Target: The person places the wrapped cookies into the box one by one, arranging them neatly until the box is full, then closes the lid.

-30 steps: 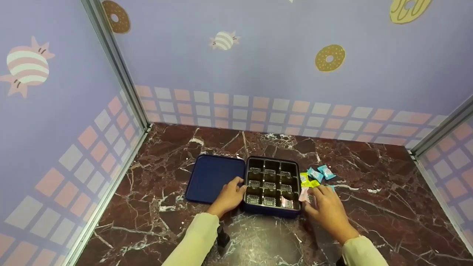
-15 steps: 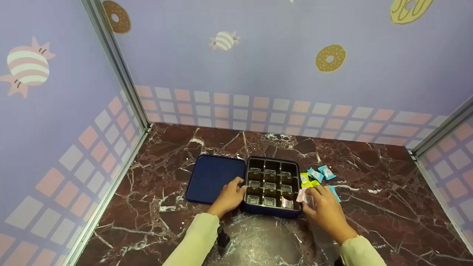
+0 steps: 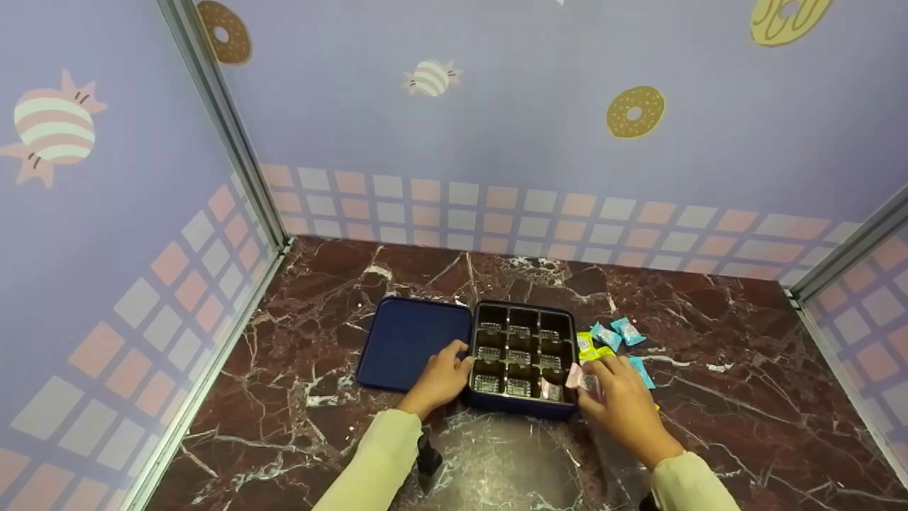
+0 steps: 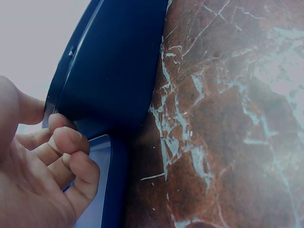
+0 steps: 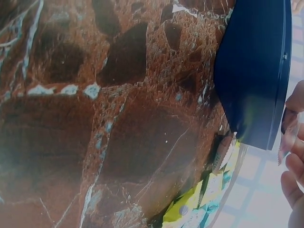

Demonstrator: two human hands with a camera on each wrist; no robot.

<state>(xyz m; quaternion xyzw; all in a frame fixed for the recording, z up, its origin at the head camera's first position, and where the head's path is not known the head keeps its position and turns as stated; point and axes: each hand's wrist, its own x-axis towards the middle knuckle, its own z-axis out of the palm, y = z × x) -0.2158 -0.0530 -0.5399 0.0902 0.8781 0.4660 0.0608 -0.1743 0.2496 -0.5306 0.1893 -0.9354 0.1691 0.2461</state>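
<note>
right hand (image 3: 616, 397) pinches a pink wrapped candy (image 3: 576, 377) at the compartment tray (image 3: 523, 311) right edge. lower it squarely into an empty cell. left hand (image 3: 441, 376), fingers curled on the tray's left rim, should brace the tray.

Our left hand (image 3: 441, 376) has its fingers curled, gripping an edge; our right hand (image 3: 618, 394) pinches with thumb and fingertips. Both forearms reach forward, sleeved.

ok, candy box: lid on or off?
Off. The lid lies flat on the marble beside the box, whose nine compartments are exposed; one near-right compartment holds a pink candy.
</note>
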